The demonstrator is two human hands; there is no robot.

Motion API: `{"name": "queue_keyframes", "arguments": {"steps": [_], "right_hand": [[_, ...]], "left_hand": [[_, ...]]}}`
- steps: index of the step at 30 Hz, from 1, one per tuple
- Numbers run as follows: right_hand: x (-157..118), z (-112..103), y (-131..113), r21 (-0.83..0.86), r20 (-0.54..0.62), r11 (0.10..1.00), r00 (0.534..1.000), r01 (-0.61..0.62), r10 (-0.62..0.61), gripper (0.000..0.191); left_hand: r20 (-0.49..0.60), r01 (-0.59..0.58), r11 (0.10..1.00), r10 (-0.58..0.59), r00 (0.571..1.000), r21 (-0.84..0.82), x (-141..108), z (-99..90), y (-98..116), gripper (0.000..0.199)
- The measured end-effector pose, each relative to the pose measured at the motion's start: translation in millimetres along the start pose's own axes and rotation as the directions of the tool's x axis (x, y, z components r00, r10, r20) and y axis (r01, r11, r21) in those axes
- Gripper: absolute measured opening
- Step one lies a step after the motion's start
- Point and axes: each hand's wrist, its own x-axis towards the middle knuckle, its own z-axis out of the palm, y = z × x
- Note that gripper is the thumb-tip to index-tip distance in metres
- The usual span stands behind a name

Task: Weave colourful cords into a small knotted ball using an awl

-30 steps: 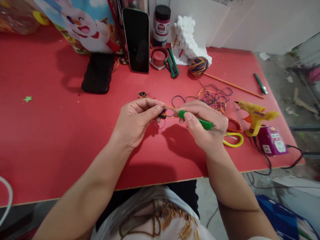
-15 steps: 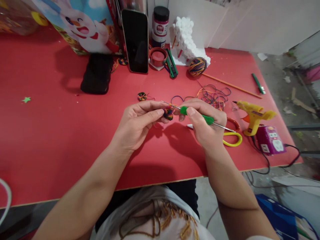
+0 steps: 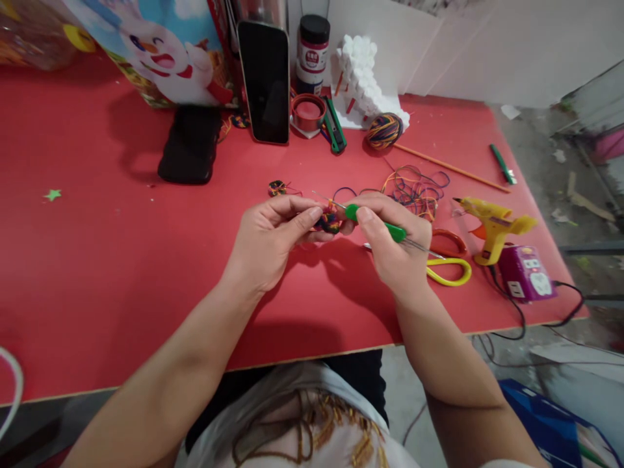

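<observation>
My left hand (image 3: 273, 240) pinches a small multicoloured crochet piece (image 3: 330, 224) between thumb and fingers, hiding part of it. A crochet hook (image 3: 397, 232) with a green handle lies in the closed fingers of my right hand (image 3: 397, 240). Its thin metal tip points left over the top of the piece; I cannot tell whether it passes through a loop. Loose multicoloured yarn (image 3: 414, 188) lies tangled behind my right hand. A second small crochet piece (image 3: 277, 188) rests on the table beyond my left hand. The yarn ball (image 3: 385, 131) sits farther back.
Scissors (image 3: 451, 273) with yellow and red handles lie beside my right wrist. A yellow glue gun (image 3: 497, 224) and a purple box (image 3: 528, 273) with a cord stand at the right. A phone (image 3: 264, 81), a jar (image 3: 312, 55) and a green cutter (image 3: 335, 127) are at the back.
My right hand and the hook have shifted slightly left, towards the crochet piece, and the hook's tip reaches farther left. My left hand stays nearly in place, still pinching the piece.
</observation>
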Motion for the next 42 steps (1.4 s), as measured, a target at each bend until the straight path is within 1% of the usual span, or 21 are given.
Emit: {"name": "queue_keyframes", "arguments": {"steps": [3, 7, 12, 15, 19, 25, 30, 34, 37, 39, 42], "right_hand": [[-2, 4, 3, -0.036, -0.015, 0.999, 1.000, -0.021, 0.020, 0.021], [-3, 5, 6, -0.062, -0.015, 0.997, 0.999, -0.049, 0.048, 0.023], [-3, 6, 5, -0.119, 0.001, 0.993, 1.000, 0.001, -0.001, 0.024], [-4, 8, 3, -0.186, 0.009, 0.981, 0.998, 0.061, -0.060, 0.021], [-5, 11, 1, -0.201, 0.048, 0.973, 0.993, 0.113, -0.106, 0.018], [-6, 12, 2, -0.209, 0.067, 0.973, 0.994, 0.094, -0.082, 0.020], [-7, 15, 3, -0.204, 0.074, 0.972, 0.992, 0.114, -0.100, 0.018], [-7, 17, 5, -0.208, 0.068, 0.968, 0.989, 0.140, -0.128, 0.017], [-8, 18, 6, -0.224, 0.068, 0.966, 0.990, 0.132, -0.120, 0.017], [-9, 20, 7, -0.239, 0.065, 0.964, 0.992, 0.120, -0.107, 0.017], [-9, 20, 9, -0.246, 0.056, 0.963, 0.993, 0.112, -0.101, 0.017]], "left_hand": [[-0.049, 0.026, 1.000, -0.026, 0.998, -0.006, 0, 1.8, -1, 0.022], [-0.078, 0.032, 0.998, -0.036, 0.996, -0.048, 0, 3.7, -1, 0.018], [-0.084, 0.061, 0.995, -0.067, 0.994, -0.076, 1, 2.5, -1, 0.019], [-0.077, 0.042, 0.999, -0.043, 0.996, -0.020, 2, 0.5, -4, 0.019], [-0.080, -0.016, 0.995, 0.024, 0.996, 0.096, 1, -0.9, -7, 0.020], [-0.089, -0.023, 0.987, 0.037, 0.995, 0.157, -1, -1.1, -6, 0.022], [-0.102, -0.070, 0.970, 0.096, 0.990, 0.232, -3, -1.9, -8, 0.020], [-0.113, -0.099, 0.956, 0.135, 0.984, 0.277, -6, -0.8, -9, 0.023], [-0.121, -0.119, 0.946, 0.161, 0.980, 0.300, -7, -0.6, -8, 0.025], [-0.118, -0.118, 0.946, 0.160, 0.980, 0.301, -8, -0.8, -8, 0.027], [-0.104, -0.084, 0.964, 0.113, 0.988, 0.251, -7, -0.3, -8, 0.028]]}}
